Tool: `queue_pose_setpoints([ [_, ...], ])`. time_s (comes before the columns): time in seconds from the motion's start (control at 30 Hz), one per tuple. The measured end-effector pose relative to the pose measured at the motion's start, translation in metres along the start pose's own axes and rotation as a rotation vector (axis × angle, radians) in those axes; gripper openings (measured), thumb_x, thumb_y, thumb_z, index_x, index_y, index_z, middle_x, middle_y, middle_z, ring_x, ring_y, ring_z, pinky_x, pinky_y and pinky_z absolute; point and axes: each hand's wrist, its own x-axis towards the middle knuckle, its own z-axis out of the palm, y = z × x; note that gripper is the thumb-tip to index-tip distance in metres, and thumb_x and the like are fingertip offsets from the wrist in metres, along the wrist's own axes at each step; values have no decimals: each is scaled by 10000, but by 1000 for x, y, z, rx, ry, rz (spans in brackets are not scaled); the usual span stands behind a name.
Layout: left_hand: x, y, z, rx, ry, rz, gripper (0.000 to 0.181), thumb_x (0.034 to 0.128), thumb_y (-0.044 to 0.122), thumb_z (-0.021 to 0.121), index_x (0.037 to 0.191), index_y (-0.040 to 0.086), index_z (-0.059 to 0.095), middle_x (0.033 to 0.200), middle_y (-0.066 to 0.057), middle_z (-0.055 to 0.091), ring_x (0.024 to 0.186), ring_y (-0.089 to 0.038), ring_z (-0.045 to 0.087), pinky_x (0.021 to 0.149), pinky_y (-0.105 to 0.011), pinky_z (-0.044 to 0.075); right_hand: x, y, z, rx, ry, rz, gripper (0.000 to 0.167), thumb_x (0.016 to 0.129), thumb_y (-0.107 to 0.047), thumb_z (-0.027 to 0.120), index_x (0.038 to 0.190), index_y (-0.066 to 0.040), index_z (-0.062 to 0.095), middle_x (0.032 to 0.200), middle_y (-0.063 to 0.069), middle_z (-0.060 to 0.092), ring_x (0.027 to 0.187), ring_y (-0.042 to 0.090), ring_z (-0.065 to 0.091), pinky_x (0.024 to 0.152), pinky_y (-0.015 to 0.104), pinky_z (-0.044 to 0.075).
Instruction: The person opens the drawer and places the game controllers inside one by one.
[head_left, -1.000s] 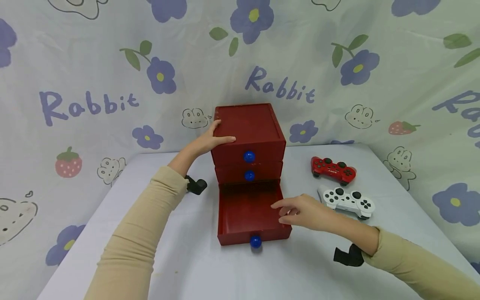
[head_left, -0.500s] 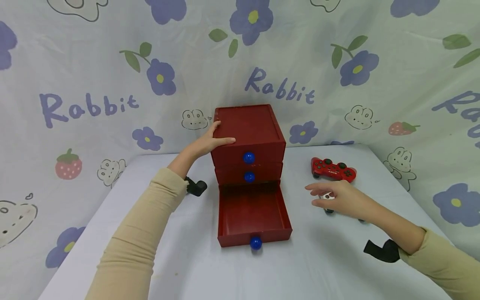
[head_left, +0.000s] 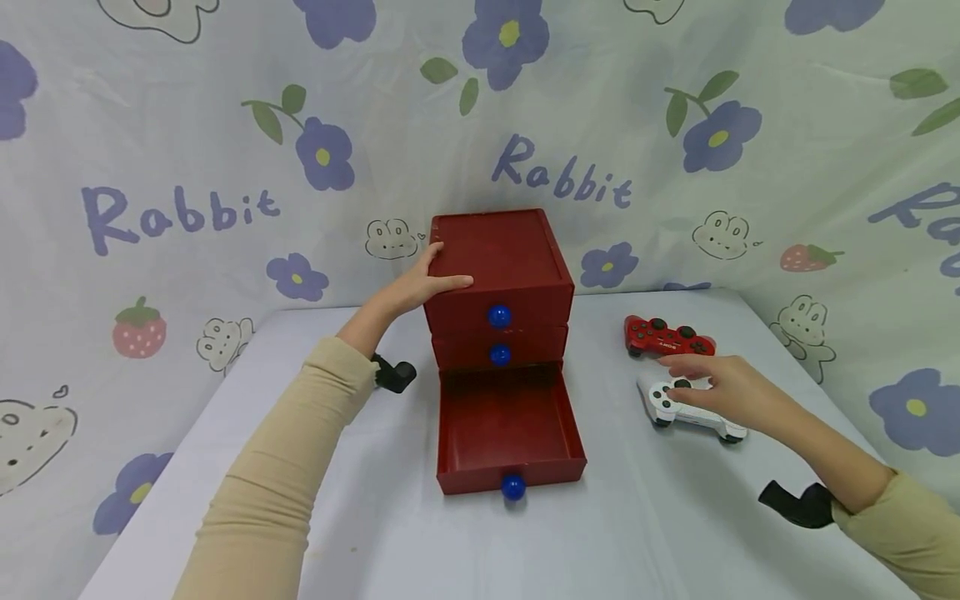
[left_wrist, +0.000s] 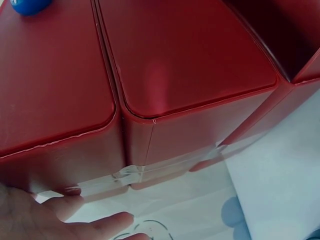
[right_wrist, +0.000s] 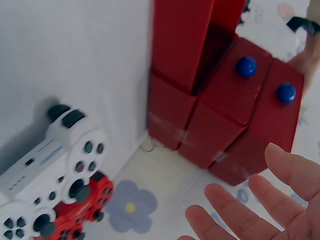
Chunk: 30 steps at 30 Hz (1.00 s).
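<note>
A red three-tier drawer unit stands at the middle of the table, its bottom drawer pulled out and bare inside. My left hand rests on the unit's top left edge, thumb on the top; in the left wrist view, fingers extend beside its side wall. My right hand hovers over the white game controller, fingers loosely bent and apart from it, hiding part of it. Just behind lies a red game controller. The right wrist view shows both controllers beyond the spread fingers.
Blue round knobs stick out from the drawer fronts. A white cloth covers the table. Behind hangs a patterned curtain with flowers and rabbits. Black straps are on both wrists.
My right hand has moved right, from above the pulled-out drawer to over the white controller. The left hand and the drawer unit have stayed in place.
</note>
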Motion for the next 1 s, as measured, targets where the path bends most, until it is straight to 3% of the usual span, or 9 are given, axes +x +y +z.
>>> queue_pose_setpoints([
  [0.3,2,0,0,4,6,-1,891,850,449,563,1472,212,-30,1509,-123,81,1357,-302,145,1074,-527,187,1,22,-3,-66,-26,108,515,830,-255,654,1275,-40,510,1151,243,580,1038,434,513,727,514,480],
  [0.57,1,-1,0,-6,8,-1,888,854,434,567,1472,204,-28,1503,-129,95,1348,-303,163,1075,-517,193,1,34,-1,-73,-38,130,521,820,-255,661,1259,-18,511,1109,276,576,992,437,525,648,446,500],
  [0.8,0,-1,0,-12,9,4,893,851,438,567,1472,208,-33,1501,-130,101,1349,-303,163,1076,-518,187,1,45,7,-78,-58,168,547,812,-225,670,1273,2,484,1142,279,556,995,441,505,654,436,504],
  [1.0,-2,2,-1,-8,-7,0,899,850,438,567,1473,206,-38,1512,-125,80,1365,-299,138,1081,-521,173,1,57,13,-76,-71,212,607,796,-243,686,1294,17,456,1203,322,498,1033,488,467,707,509,486],
])
